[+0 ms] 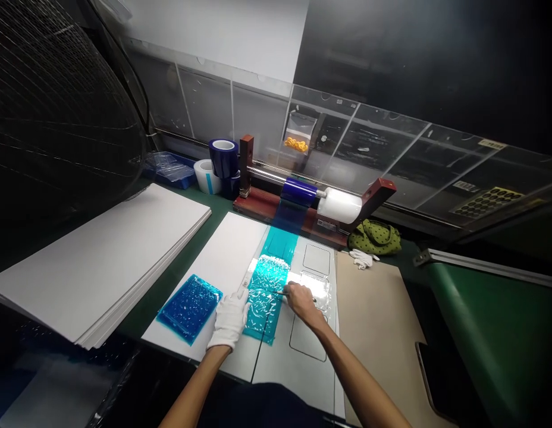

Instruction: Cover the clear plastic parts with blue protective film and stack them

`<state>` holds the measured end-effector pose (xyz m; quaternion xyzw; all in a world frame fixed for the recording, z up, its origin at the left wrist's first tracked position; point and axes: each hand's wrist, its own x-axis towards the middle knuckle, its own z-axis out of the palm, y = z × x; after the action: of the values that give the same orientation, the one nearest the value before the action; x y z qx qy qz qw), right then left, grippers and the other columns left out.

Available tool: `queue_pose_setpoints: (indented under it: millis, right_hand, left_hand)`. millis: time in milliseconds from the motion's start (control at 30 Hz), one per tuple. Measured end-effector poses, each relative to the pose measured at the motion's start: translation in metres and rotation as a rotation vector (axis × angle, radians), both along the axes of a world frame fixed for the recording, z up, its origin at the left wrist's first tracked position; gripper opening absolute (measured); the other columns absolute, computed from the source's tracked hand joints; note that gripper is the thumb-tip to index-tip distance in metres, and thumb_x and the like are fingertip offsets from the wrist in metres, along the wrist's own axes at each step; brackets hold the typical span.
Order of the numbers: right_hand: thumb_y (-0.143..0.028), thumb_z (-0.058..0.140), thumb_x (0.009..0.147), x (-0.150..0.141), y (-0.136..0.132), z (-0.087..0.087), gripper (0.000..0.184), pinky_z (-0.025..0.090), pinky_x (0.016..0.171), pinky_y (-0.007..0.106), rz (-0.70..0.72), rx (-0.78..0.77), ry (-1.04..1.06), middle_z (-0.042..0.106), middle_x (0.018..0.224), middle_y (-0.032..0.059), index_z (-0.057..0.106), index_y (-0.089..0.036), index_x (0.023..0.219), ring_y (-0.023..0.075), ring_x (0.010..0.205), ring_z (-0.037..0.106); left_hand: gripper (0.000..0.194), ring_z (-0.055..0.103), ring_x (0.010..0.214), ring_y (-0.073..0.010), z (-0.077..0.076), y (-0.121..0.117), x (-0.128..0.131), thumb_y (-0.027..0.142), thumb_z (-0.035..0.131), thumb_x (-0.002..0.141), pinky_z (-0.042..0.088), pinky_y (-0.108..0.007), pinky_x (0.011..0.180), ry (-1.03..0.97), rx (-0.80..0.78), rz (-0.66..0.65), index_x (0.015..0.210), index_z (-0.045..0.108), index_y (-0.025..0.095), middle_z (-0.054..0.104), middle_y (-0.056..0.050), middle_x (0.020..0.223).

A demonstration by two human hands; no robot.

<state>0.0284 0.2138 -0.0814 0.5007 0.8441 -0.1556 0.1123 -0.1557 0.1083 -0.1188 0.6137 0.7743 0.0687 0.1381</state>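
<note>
My left hand [229,318], in a white glove, lies at the left edge of a strip of shiny blue-green film [263,303], its fingers stretched forward. My right hand [300,302] is bare and closed around a slim pen-like tool [281,292], whose thin tip reaches over the strip; its exact kind is unclear. The wrinkled strip runs down from a blue film roll [299,191] on a rod and covers part of a white board [311,374] with rounded rectangular outlines. A stack of cut blue film pieces [190,308] sits left of my left hand.
A red-brown roll stand [262,205] also carries a white roll [339,205]. Tape rolls [223,157] stand behind on the left, near a large pile of white sheets [106,255]. On the right are a brown board [374,309], a green pouch [375,237], a white glove [363,258] and a phone-like device [443,380].
</note>
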Motion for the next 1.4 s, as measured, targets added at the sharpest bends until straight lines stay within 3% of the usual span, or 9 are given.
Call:
queue_pose_setpoints:
  millis: [200,367,533,700,900,1033,1167,1267,1400]
  right_hand:
    - [-0.008,0.042,0.08,0.061,-0.016,0.011,0.027,0.034,0.062,0.026,-0.176,-0.031,0.036,0.067,0.084,0.0121,0.068,-0.016,0.08,0.0223,0.08,0.063]
    - [-0.016,0.05,0.077,0.078,-0.051,0.001,0.019,0.036,0.062,0.021,-0.294,-0.146,0.205,0.069,0.079,0.0037,0.068,-0.019,0.083,0.017,0.077,0.063]
    - [-0.018,0.05,0.077,0.061,-0.082,-0.025,0.02,0.039,0.067,0.021,-0.424,-0.206,0.385,0.07,0.085,0.0042,0.067,-0.017,0.087,0.0161,0.079,0.063]
    - [-0.02,0.048,0.077,0.051,-0.095,-0.04,0.019,0.043,0.062,0.021,-0.534,-0.291,0.582,0.067,0.067,0.0011,0.065,-0.017,0.083,0.0139,0.064,0.062]
    - [-0.034,0.053,0.073,0.057,-0.112,-0.03,0.02,0.044,0.048,0.022,-0.672,-0.371,0.812,0.065,0.072,0.002,0.062,-0.017,0.081,0.0142,0.055,0.062]
    - [-0.045,0.054,0.073,0.04,-0.124,-0.025,0.026,0.042,0.047,0.023,-0.845,-0.275,0.904,0.062,0.069,0.001,0.053,-0.019,0.077,0.0118,0.047,0.056]
    - [-0.053,0.058,0.069,-0.001,-0.126,-0.029,0.034,0.04,0.045,0.024,-0.938,-0.211,0.982,0.052,0.055,-0.0045,0.045,-0.021,0.07,0.0113,0.043,0.047]
    - [-0.048,0.065,0.062,-0.026,-0.122,-0.033,0.033,0.037,0.044,0.023,-0.961,-0.198,1.032,0.049,0.053,-0.0055,0.044,-0.022,0.066,0.0116,0.045,0.046]
    - [-0.04,0.068,0.058,-0.033,-0.127,-0.029,0.032,0.037,0.046,0.022,-0.963,-0.193,1.089,0.051,0.058,-0.0043,0.044,-0.022,0.067,0.0113,0.051,0.046]
  left_hand:
    - [0.046,0.054,0.101,-0.0309,0.006,-0.001,-0.001,0.038,0.037,0.086,0.036,-0.044,0.09,-0.027,-0.019,-0.003,0.124,0.053,0.019,0.061,-0.015,0.11]
    - [0.07,0.048,0.115,-0.0313,0.003,-0.018,0.005,0.052,0.044,0.079,0.037,-0.04,0.093,-0.078,-0.069,0.013,0.136,0.036,0.011,0.051,-0.019,0.126]
    - [0.103,0.026,0.134,-0.0319,-0.006,-0.042,0.022,0.049,0.064,0.059,0.026,-0.042,0.105,-0.13,-0.143,-0.042,0.144,0.017,0.015,0.028,-0.016,0.147]
    - [0.099,0.013,0.138,-0.032,-0.02,-0.048,0.032,0.04,0.062,0.06,0.01,-0.045,0.111,-0.134,-0.122,-0.052,0.143,0.018,0.009,0.016,-0.018,0.151]
    - [0.092,0.015,0.138,-0.031,-0.031,-0.044,0.033,0.027,0.054,0.067,0.009,-0.044,0.112,-0.197,-0.027,-0.012,0.143,0.007,0.004,0.019,-0.021,0.149]
    - [0.09,0.016,0.138,-0.0331,-0.028,-0.044,0.029,0.027,0.051,0.073,0.018,-0.048,0.11,-0.314,-0.002,0.04,0.141,-0.001,0.0,0.02,-0.026,0.147]
    - [0.091,0.009,0.14,-0.0283,-0.021,-0.045,0.025,0.027,0.052,0.073,0.016,-0.043,0.112,-0.458,0.054,0.074,0.142,-0.003,0.004,0.011,-0.023,0.15]
    - [0.102,0.008,0.139,-0.0316,-0.016,-0.049,0.02,0.029,0.062,0.067,0.014,-0.046,0.112,-0.573,0.055,0.154,0.142,-0.002,0.005,0.01,-0.024,0.15]
    - [0.12,0.011,0.139,-0.0326,-0.003,-0.06,-0.001,0.033,0.074,0.055,0.019,-0.045,0.112,-0.78,0.043,0.286,0.143,-0.004,0.01,0.01,-0.023,0.15]
